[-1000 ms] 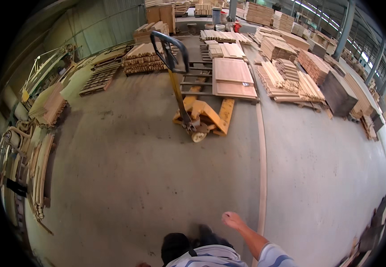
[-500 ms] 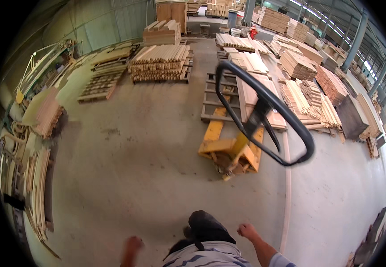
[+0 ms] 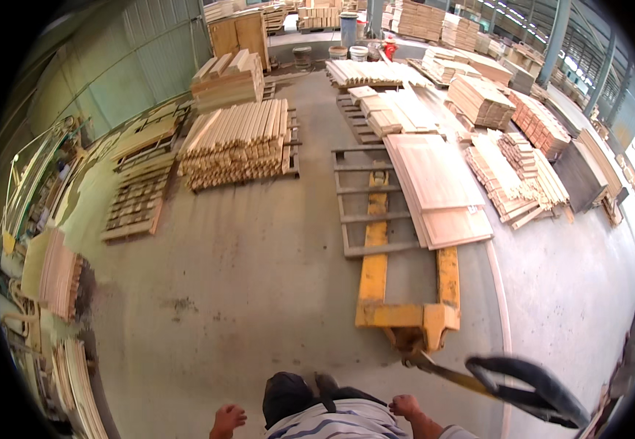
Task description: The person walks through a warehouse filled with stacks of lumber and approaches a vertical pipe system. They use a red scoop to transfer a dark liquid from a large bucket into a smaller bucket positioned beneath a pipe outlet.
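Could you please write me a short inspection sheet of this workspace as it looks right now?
Surface: grey concrete floor, dusty and stained.
Job's things: yellow steel pallet jack, forks under a wooden pallet carrying a stack of pale plywood sheets; its black loop handle leans toward the lower right, apart from both hands.
Clutter: stacked timber battens, an empty slatted pallet, board piles on the right.
Grippers: left hand and right hand both open, holding nothing.
Cables: nothing seen.
Surroundings: green corrugated wall, buckets at the far end.
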`<state>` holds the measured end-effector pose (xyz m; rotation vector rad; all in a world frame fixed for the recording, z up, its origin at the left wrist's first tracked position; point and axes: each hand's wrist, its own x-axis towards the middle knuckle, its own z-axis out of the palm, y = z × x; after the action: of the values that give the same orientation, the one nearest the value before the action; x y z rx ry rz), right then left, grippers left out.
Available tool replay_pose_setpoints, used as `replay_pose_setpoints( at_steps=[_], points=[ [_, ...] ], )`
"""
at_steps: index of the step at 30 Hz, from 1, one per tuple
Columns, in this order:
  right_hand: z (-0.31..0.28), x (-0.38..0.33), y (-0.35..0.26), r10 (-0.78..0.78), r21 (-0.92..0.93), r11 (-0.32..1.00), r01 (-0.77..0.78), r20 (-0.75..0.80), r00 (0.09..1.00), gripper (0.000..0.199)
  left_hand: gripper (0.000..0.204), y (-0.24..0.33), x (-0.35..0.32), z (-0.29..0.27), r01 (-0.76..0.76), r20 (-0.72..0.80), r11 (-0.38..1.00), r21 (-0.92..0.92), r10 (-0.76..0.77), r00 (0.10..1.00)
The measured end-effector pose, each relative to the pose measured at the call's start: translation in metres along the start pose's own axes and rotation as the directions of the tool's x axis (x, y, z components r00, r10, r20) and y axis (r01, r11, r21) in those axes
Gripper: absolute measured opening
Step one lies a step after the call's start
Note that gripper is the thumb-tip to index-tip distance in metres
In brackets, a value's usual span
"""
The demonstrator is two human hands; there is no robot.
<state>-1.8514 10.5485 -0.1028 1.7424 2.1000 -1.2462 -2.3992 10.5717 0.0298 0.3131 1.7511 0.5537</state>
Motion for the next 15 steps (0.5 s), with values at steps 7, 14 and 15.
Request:
replay_pose_setpoints(
  at_steps=[7, 14, 15],
  points=[
    [-0.111, 0.169, -0.082, 0.687, 0.948, 0.085, -0.306, 0.167, 0.708, 0.022, 0.023, 0.184, 0.172, -0.018, 0.112, -0.027, 0.993, 0.043, -0.111, 0.993],
    [-0.217, 0.293, -0.141, 0.72, 0.954, 0.091, -0.286, 0.136, 0.68, 0.018, 0.018, 0.449, 0.318, 0.005, -0.178, 0.181, 0.97, 0.167, 0.148, 0.972],
    [-0.226, 0.309, -0.134, 0.71, 0.944, 0.111, -0.31, 0.143, 0.689, 0.018, 0.018, 0.515, 0.3, 0.034, -0.196, 0.156, 0.96, 0.199, 0.167, 0.974]
  ],
)
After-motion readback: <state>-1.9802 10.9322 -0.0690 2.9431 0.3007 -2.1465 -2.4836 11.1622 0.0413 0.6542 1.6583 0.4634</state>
